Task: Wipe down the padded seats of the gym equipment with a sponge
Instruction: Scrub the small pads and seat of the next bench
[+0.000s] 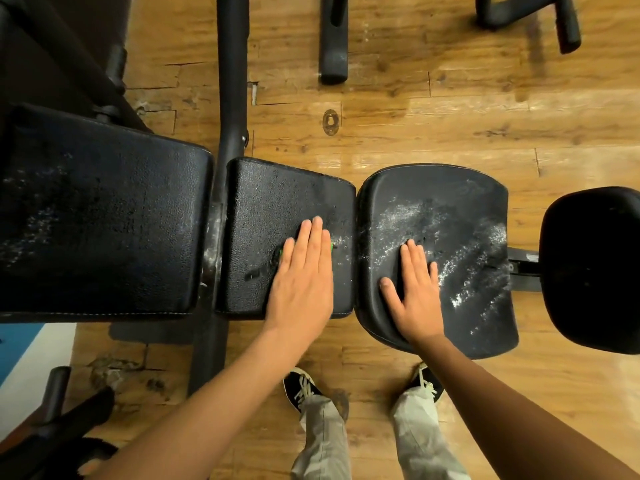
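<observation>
Bare forearms [194, 410] reach up from the bottom edge toward the bench. The left hand [301, 271] lies flat on the middle pad [270, 202], fingers straight and close together, pressing down rather than gripping. Slivers of green show at either side of those fingers; that is most likely the sponge [333, 247], trapped under the palm and otherwise hidden. The right hand [417, 289] rests flat with fingers slightly spread on the seat pad [450, 209] just right of the middle pad, and holds nothing.

The middle pad looks dark and beaded with moisture, with only a little white speckling near its right edge, so it seems mostly wiped. The seat pad to its right carries broad white powdery streaks beyond the right hand, so that one looks largely undone. Left of the middle pad, the long pad [104, 202] shows faint white flecks toward its far side and probably needs another pass. Farthest right, the round pad [588, 271] is too dark to judge.
</observation>
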A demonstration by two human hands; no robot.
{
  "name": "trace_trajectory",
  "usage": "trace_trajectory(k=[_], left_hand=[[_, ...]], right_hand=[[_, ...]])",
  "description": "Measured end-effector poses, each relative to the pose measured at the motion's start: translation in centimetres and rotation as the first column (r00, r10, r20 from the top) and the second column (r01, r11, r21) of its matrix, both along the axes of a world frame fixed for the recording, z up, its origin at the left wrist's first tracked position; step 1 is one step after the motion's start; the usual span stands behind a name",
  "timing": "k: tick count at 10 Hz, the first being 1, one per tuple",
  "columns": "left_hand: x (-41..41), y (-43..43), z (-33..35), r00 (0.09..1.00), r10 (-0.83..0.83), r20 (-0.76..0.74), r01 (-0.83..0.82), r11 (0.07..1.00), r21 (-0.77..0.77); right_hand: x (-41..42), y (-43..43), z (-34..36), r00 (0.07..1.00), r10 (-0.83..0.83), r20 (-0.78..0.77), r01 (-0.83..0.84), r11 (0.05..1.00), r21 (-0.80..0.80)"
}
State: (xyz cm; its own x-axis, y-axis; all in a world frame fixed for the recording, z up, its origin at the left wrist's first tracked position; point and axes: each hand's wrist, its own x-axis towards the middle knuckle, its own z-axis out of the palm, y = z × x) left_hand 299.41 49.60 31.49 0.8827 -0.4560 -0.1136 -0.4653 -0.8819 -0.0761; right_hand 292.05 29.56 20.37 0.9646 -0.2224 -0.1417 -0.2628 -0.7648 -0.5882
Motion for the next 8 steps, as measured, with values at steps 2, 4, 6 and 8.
trace_trajectory(k=[2, 4, 6, 8], left_hand=[[-1.5, 0.8, -0.2, 0.999, -0.036, -0.008, 0.036, 0.999, -0.012], [6.7, -2.9, -0.9, 0.997, -0.014, 0.077, 0.012, 1.000, 0.020], [10.1, -4.2, -0.8, 0.998, 0.011, 0.063, -0.012, 1.000, 0.017], [2.8, -1.2, -0.6, 0.996, -0.085, 0.042, 0.085, 0.996, -0.013]], right_hand=[[0.0, 0.0, 0.0, 1.000, -0.006, 0.003, 0.006, 1.000, 0.008], [0.0, 0.0, -0.1, 1.000, -0.009, 0.005, 0.008, 1.000, 0.019], [0.0, -0.2, -0.2, 1.000, -0.009, 0.002, 0.009, 1.000, 0.025], [0.0, -0.1, -0.1, 1.000, -0.008, 0.000, 0.008, 1.000, 0.025]])
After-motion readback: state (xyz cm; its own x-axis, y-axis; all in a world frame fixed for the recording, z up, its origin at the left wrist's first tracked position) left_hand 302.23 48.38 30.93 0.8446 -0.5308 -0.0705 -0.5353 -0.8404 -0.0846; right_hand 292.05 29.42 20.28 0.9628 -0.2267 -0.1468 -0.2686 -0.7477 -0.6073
